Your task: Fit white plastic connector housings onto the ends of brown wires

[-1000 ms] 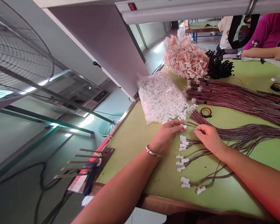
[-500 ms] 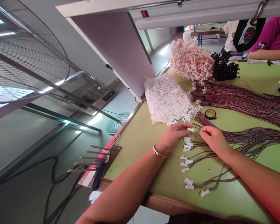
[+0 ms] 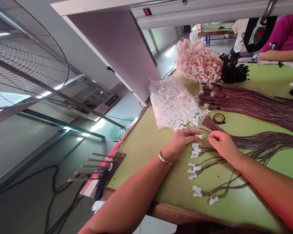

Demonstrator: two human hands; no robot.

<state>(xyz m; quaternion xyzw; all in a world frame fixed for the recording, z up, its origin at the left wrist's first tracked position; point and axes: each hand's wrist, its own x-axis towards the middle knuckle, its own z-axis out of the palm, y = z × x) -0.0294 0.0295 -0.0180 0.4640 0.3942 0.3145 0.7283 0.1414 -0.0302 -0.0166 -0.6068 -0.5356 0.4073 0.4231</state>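
Observation:
Pinched in the fingers of my left hand (image 3: 183, 141) is a small white plastic connector housing (image 3: 199, 136). My right hand (image 3: 219, 143) grips a thin wire (image 3: 204, 136) close to its tip, which points at the housing; whether the tip is inside it I cannot tell. Below both hands lie several white connectors (image 3: 196, 150) with brown wires attached, in small groups down the table. A bundle of loose brown wires (image 3: 249, 142) runs off to the right behind my right hand. Just beyond my left hand rests a clear bag of white housings (image 3: 172, 102).
A heap of pinkish-white connectors (image 3: 197, 61) and a pile of black parts (image 3: 234, 68) stand at the back. A tape roll (image 3: 219, 119) lies beside the wire bundles. A pronged rack (image 3: 97, 167) sits at the left table edge. A person in a magenta sleeve (image 3: 286, 34) sits opposite.
The whole view has shifted slightly to the left. Both hands keep their grip, and the wire and housing look almost unchanged relative to each other.

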